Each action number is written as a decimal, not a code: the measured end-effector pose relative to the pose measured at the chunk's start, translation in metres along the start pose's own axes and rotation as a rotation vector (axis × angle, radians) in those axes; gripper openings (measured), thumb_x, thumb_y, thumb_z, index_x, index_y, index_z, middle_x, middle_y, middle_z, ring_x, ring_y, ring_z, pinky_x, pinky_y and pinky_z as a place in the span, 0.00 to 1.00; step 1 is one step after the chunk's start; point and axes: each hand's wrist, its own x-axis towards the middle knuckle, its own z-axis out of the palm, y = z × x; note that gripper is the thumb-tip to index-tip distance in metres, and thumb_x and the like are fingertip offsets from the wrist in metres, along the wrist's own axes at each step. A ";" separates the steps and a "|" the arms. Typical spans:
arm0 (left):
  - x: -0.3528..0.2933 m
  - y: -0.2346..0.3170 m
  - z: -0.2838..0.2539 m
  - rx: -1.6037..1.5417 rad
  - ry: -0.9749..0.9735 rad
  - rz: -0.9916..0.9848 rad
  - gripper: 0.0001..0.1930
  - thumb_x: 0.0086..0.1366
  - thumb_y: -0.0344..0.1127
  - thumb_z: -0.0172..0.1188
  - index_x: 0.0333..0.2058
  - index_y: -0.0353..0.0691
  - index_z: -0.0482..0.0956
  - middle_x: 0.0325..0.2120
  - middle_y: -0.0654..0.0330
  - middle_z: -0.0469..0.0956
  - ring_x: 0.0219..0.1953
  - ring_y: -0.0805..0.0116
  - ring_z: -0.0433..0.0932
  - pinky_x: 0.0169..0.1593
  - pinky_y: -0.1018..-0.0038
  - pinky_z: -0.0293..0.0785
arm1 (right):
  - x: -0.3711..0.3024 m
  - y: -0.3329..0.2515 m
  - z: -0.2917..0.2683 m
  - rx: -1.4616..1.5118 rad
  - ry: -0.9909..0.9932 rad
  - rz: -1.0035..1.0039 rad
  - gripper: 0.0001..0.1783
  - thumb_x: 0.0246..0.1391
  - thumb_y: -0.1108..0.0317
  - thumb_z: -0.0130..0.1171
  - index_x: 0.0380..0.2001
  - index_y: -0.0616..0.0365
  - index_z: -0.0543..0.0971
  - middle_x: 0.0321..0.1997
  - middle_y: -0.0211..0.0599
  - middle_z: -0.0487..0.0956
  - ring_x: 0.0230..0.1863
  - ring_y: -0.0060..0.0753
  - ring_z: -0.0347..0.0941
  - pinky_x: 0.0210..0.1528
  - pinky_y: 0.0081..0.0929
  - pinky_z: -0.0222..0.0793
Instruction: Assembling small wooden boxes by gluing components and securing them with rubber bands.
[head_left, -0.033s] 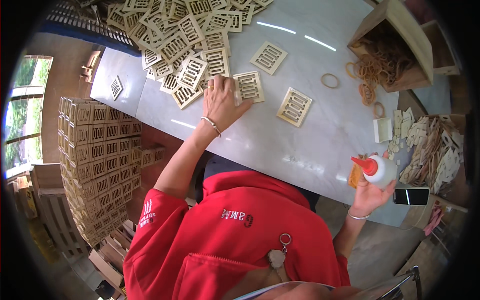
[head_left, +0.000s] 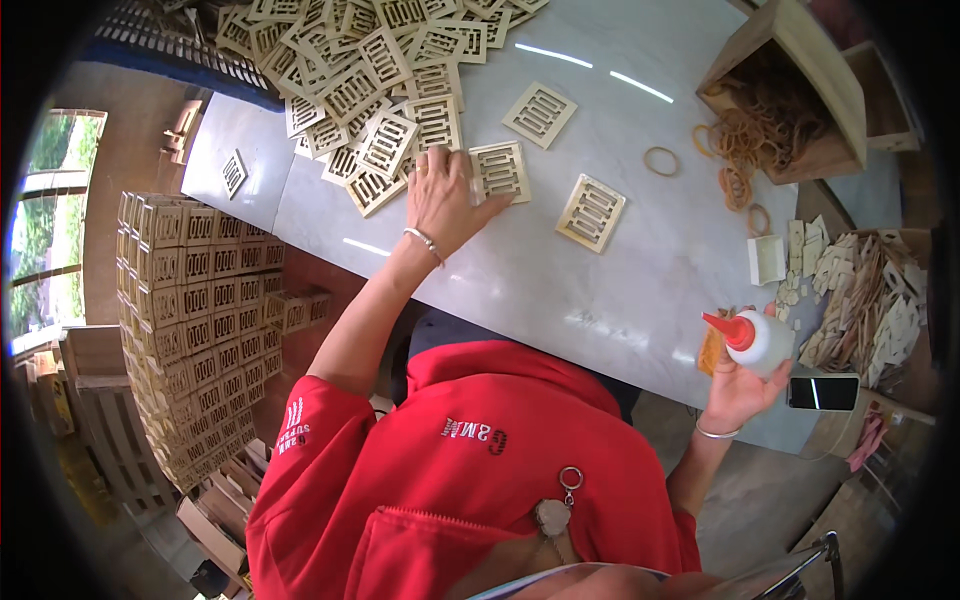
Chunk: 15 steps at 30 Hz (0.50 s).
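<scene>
Red-tipped white bottle (head_left: pixel 764 342) in right hand (head_left: pixel 742 388), fingers wrapped round it. Left hand (head_left: pixel 443 205) at left edge of slotted wooden panel (head_left: pixel 500 172), fingers close together, thumb out; can't tell if gripping. Panel flat on grey table (head_left: pixel 500 285), beside heap of similar panels (head_left: pixel 350 95). Two loose panels (head_left: pixel 591 213) nearby, then rubber band (head_left: pixel 645 160), then wooden box (head_left: pixel 828 80) spilling more bands (head_left: pixel 735 187).
</scene>
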 end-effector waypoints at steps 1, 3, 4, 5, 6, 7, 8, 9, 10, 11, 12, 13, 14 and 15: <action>0.003 0.001 -0.002 -0.010 -0.024 -0.015 0.36 0.47 0.63 0.63 0.36 0.30 0.72 0.38 0.50 0.66 0.44 0.53 0.66 0.46 0.60 0.65 | -0.002 0.002 0.002 -0.019 0.021 -0.005 0.45 0.53 0.50 0.56 0.64 0.65 0.50 0.62 0.54 0.60 0.64 0.51 0.56 0.64 0.52 0.56; 0.015 0.015 0.008 0.056 0.007 0.002 0.36 0.47 0.64 0.63 0.37 0.30 0.73 0.39 0.50 0.66 0.45 0.53 0.66 0.46 0.59 0.65 | -0.007 0.003 -0.001 0.022 -0.018 0.050 0.45 0.53 0.49 0.56 0.64 0.65 0.51 0.61 0.53 0.61 0.64 0.51 0.57 0.64 0.51 0.57; 0.020 0.020 0.013 0.118 0.032 0.009 0.37 0.46 0.64 0.62 0.37 0.30 0.73 0.40 0.50 0.66 0.45 0.53 0.65 0.46 0.59 0.64 | -0.007 0.003 -0.001 0.056 -0.055 0.115 0.44 0.53 0.49 0.55 0.64 0.65 0.51 0.61 0.53 0.62 0.64 0.51 0.57 0.64 0.50 0.58; 0.022 0.023 0.016 0.132 0.024 -0.004 0.37 0.46 0.62 0.62 0.39 0.30 0.73 0.41 0.49 0.66 0.47 0.52 0.65 0.47 0.58 0.64 | -0.008 0.004 0.001 0.050 -0.056 0.112 0.44 0.53 0.49 0.55 0.64 0.65 0.51 0.61 0.53 0.62 0.64 0.51 0.57 0.64 0.50 0.58; 0.022 0.020 0.017 0.125 0.026 -0.004 0.37 0.46 0.62 0.62 0.39 0.30 0.73 0.41 0.49 0.66 0.47 0.52 0.65 0.47 0.58 0.64 | -0.010 0.007 0.003 0.027 -0.024 0.106 0.44 0.53 0.48 0.55 0.64 0.64 0.51 0.61 0.52 0.63 0.64 0.51 0.58 0.64 0.49 0.58; 0.023 0.015 0.017 0.097 0.023 0.001 0.34 0.46 0.59 0.63 0.39 0.30 0.73 0.42 0.50 0.66 0.47 0.52 0.65 0.47 0.59 0.64 | -0.015 0.008 0.005 0.001 0.017 0.088 0.44 0.54 0.48 0.55 0.64 0.64 0.51 0.61 0.52 0.63 0.63 0.51 0.59 0.63 0.48 0.59; 0.022 0.009 0.015 0.074 0.024 0.000 0.32 0.46 0.56 0.63 0.39 0.31 0.73 0.42 0.50 0.66 0.48 0.52 0.64 0.47 0.59 0.64 | -0.017 0.009 0.006 -0.004 0.018 0.079 0.44 0.54 0.48 0.55 0.64 0.64 0.51 0.61 0.52 0.63 0.63 0.51 0.59 0.63 0.48 0.59; 0.019 0.002 0.015 0.007 0.021 0.005 0.28 0.45 0.50 0.63 0.39 0.33 0.72 0.41 0.50 0.65 0.48 0.51 0.64 0.47 0.60 0.63 | -0.018 0.009 0.006 -0.024 0.002 0.061 0.44 0.54 0.48 0.55 0.64 0.64 0.51 0.61 0.51 0.63 0.63 0.50 0.59 0.63 0.46 0.60; 0.017 -0.002 0.010 0.001 0.023 0.013 0.28 0.45 0.50 0.63 0.39 0.33 0.72 0.41 0.50 0.65 0.48 0.51 0.64 0.47 0.60 0.63 | -0.020 0.009 0.004 -0.043 -0.013 0.042 0.44 0.54 0.48 0.55 0.64 0.64 0.51 0.61 0.51 0.63 0.63 0.50 0.59 0.63 0.45 0.61; 0.012 -0.005 0.002 -0.012 -0.057 0.012 0.28 0.44 0.49 0.64 0.39 0.34 0.72 0.41 0.50 0.65 0.48 0.51 0.64 0.47 0.59 0.63 | -0.021 0.009 0.002 -0.044 -0.012 0.036 0.44 0.54 0.48 0.55 0.64 0.64 0.51 0.61 0.51 0.63 0.63 0.50 0.59 0.63 0.45 0.61; 0.007 -0.009 -0.004 -0.024 -0.137 0.010 0.28 0.43 0.48 0.64 0.39 0.34 0.71 0.41 0.50 0.64 0.48 0.51 0.64 0.47 0.58 0.63 | -0.022 0.008 0.000 -0.068 -0.003 0.036 0.44 0.54 0.49 0.56 0.64 0.64 0.51 0.61 0.51 0.63 0.63 0.49 0.59 0.63 0.44 0.61; 0.001 -0.014 -0.005 -0.031 -0.137 0.035 0.27 0.42 0.47 0.65 0.38 0.35 0.70 0.41 0.50 0.64 0.47 0.51 0.64 0.47 0.58 0.63 | -0.023 0.009 0.000 -0.092 0.004 0.037 0.44 0.54 0.49 0.57 0.64 0.64 0.51 0.61 0.50 0.64 0.63 0.49 0.59 0.63 0.44 0.61; -0.004 -0.016 -0.005 -0.031 -0.135 0.038 0.27 0.42 0.47 0.65 0.38 0.35 0.70 0.41 0.50 0.64 0.47 0.51 0.64 0.47 0.58 0.63 | -0.024 0.010 0.001 -0.091 0.003 0.034 0.44 0.54 0.49 0.57 0.64 0.64 0.51 0.61 0.50 0.64 0.63 0.49 0.59 0.63 0.44 0.61; -0.008 -0.017 -0.007 -0.035 -0.183 0.036 0.27 0.42 0.46 0.65 0.38 0.34 0.70 0.41 0.50 0.64 0.47 0.51 0.64 0.47 0.58 0.63 | -0.024 0.013 0.003 -0.114 0.023 0.024 0.44 0.53 0.49 0.57 0.64 0.64 0.52 0.61 0.50 0.63 0.63 0.48 0.60 0.63 0.43 0.61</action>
